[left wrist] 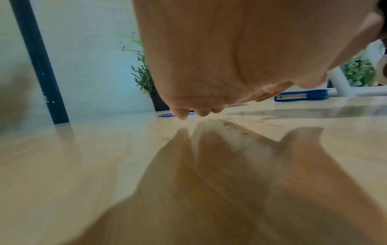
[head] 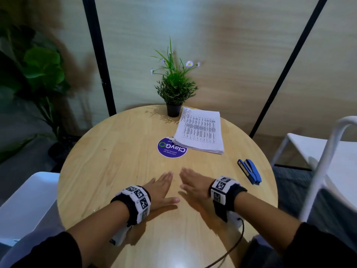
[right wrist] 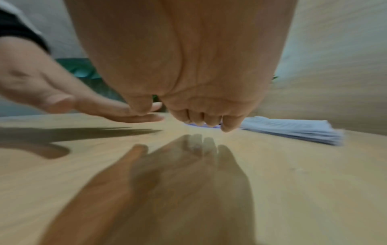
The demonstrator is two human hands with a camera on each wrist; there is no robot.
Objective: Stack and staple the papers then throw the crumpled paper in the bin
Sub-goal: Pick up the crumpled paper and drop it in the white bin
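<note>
Both hands, left [head: 162,188] and right [head: 193,185], hover flat with fingers spread over bare wood at the desk [head: 108,151] middle. The papers [head: 201,130] lie beyond them near the far edge, and the stapler [head: 250,171] sits near the right rim.

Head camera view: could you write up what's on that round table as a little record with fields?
surface: round light wooden table
left hand: open, fingers straight, palm down low over the table, holding nothing
right hand: open, palm down beside the left, holding nothing
papers: stack of white printed sheets at the far right, partly covering a round purple sticker
stapler: blue stapler, right of the hands, untouched
plant: small green potted plant in a black pot at the far edge
crumpled paper and bin: not in view
</note>
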